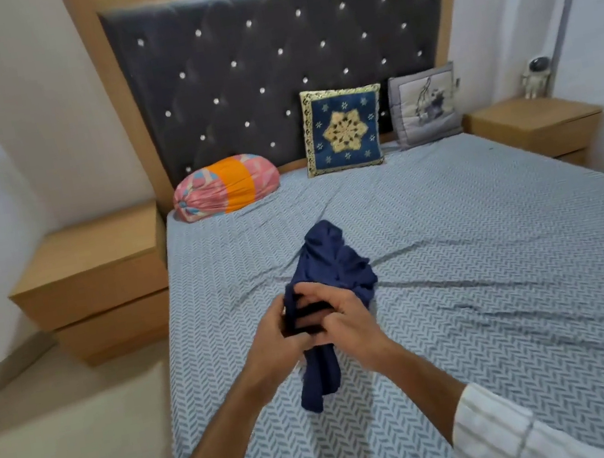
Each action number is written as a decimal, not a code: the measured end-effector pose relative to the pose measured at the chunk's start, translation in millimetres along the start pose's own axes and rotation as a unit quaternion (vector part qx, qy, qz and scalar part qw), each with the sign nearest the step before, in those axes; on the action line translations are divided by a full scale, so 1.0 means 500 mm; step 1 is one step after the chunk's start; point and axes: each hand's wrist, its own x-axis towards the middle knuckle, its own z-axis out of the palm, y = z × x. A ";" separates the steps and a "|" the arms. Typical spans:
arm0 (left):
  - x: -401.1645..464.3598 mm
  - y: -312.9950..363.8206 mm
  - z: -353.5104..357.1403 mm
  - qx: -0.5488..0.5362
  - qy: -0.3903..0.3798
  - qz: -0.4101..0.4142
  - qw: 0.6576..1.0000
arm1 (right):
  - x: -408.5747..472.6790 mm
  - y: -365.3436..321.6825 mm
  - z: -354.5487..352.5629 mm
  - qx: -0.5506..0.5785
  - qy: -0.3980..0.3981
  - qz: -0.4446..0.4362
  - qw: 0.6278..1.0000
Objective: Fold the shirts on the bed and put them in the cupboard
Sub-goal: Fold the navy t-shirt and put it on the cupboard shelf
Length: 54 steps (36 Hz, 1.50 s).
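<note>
A crumpled navy-blue shirt [332, 263] is bunched up over the middle of the bed [500, 275], which has a grey-and-white chevron sheet. My left hand [277, 339] and my right hand [342, 324] are close together, both gripping a fold of the shirt's fabric. Part of the shirt rises behind my hands and a strip of it hangs down below them toward the sheet. No cupboard is in view.
A pink-and-orange bolster [225, 186], a blue-and-gold cushion [343, 129] and a grey cushion [425, 106] lie along the dark tufted headboard [263, 55]. Wooden nightstands stand at the left [97, 279] and right [534, 124]. A small figurine [535, 77] tops the right one.
</note>
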 end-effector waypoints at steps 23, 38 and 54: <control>0.070 0.245 -0.057 0.135 0.106 0.125 0.977 | 0.085 -0.196 -0.071 -0.402 0.123 -0.145 0.896; 0.106 0.322 -0.183 0.312 0.154 0.177 0.921 | 0.137 -0.265 -0.168 -0.551 0.196 -0.162 0.794; 0.036 0.354 -0.111 -0.157 -0.054 0.023 0.986 | 0.066 -0.363 -0.040 -0.093 -0.129 -0.033 0.987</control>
